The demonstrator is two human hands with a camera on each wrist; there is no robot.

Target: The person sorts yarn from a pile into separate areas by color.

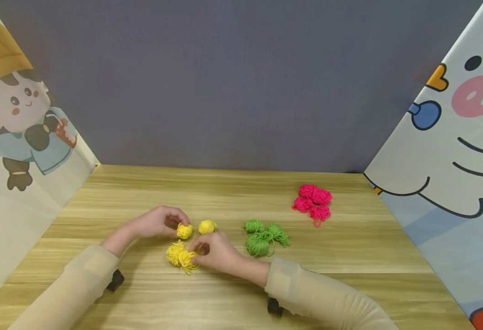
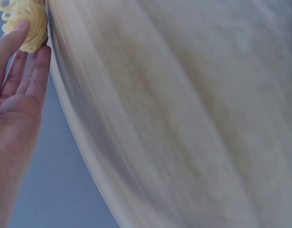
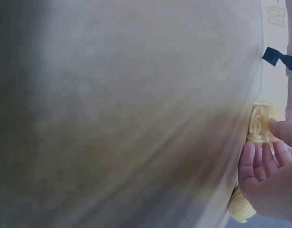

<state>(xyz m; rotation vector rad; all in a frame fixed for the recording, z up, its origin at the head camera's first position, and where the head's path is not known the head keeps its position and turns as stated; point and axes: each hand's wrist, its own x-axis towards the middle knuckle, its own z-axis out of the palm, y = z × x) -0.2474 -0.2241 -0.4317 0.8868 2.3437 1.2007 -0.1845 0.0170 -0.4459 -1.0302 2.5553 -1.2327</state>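
My left hand (image 1: 161,222) pinches a small yellow yarn ball (image 1: 185,231); in the left wrist view, thumb and fingers lie on either side of this yarn (image 2: 34,23). A looser yellow yarn bundle (image 1: 180,255) with loopy strands lies just in front of that ball. My right hand (image 1: 220,252) holds the bundle's right end between thumb and fingers, as the right wrist view shows with the strands (image 3: 261,124) hanging over the fingers. Another yellow yarn ball (image 1: 207,226) sits on the table just beyond my right hand, apart from the left one.
Green yarn bundles (image 1: 258,243) lie grouped right of my right hand. Several pink yarn balls (image 1: 320,196) are clustered farther back on the right. The wooden table (image 1: 348,256) ends at a grey back panel (image 1: 233,91), with printed panels on both sides.
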